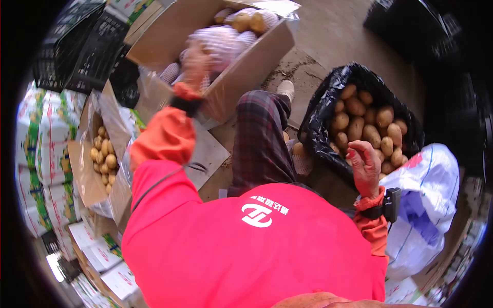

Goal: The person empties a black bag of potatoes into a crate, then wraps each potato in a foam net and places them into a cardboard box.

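Observation:
Smeared by motion, my left hand [196, 65] is over the cardboard box [251, 66] at the top. It is against a blurred bundle in pale foam netting [221, 45]; whether the fingers grip it is hidden. Several potatoes [241, 22] in foam nets lie in that box, some with bare ends showing. My right hand [365, 169] is above the near side of a crate lined with a black plastic bag [322, 102]. Its fingers are loosely bent and apart, with nothing visible in them. Loose brown potatoes [371, 134] fill the lined crate below.
At left stands a carton [82, 172] holding smaller potatoes [104, 156]. Behind it are stacked printed cartons [54, 138] and black crates [87, 46]. A white sack [436, 174] with purple inside is at right. Netted potatoes [302, 158] lie beside my leg [262, 138].

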Demonstrator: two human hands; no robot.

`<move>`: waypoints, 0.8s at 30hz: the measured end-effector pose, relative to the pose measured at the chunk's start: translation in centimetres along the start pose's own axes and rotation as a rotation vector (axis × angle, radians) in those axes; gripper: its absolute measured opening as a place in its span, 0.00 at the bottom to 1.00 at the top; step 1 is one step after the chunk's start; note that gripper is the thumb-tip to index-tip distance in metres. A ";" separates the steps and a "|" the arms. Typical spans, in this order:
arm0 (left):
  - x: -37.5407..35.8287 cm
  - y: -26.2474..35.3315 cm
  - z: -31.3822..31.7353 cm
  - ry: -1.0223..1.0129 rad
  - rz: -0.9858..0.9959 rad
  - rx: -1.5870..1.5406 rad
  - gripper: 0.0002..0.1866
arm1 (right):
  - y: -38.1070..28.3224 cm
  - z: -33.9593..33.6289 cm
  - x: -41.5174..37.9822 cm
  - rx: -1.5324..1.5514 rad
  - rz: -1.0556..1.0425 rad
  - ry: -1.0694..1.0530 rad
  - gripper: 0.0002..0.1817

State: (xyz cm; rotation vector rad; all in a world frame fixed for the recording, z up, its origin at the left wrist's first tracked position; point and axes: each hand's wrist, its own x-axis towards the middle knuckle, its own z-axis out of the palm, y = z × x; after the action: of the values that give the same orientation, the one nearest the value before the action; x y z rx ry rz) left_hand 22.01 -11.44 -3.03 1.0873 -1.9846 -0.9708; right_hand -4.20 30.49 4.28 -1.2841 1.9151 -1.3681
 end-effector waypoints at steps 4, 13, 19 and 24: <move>1.9 -8.2 -9.0 0.185 0.617 1.121 0.19 | 2.1 -3.0 -3.5 0.002 0.216 0.150 0.06; 3.4 3.0 3.7 -0.241 0.306 0.813 0.15 | 5.9 -10.2 -12.0 -0.127 0.455 0.468 0.07; -2.4 18.5 25.6 -1.045 0.245 0.272 0.20 | 6.2 -14.0 -15.3 -0.458 0.480 0.599 0.06; -7.1 16.4 42.2 -1.188 0.390 0.493 0.32 | 6.4 -17.4 -18.2 -0.855 0.431 0.706 0.05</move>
State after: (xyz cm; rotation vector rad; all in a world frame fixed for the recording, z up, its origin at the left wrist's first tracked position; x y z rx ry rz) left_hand -15.65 13.15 -11.82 0.2144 -3.3558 -1.0235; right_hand -12.08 55.20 2.87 -0.5894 3.2461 -0.8244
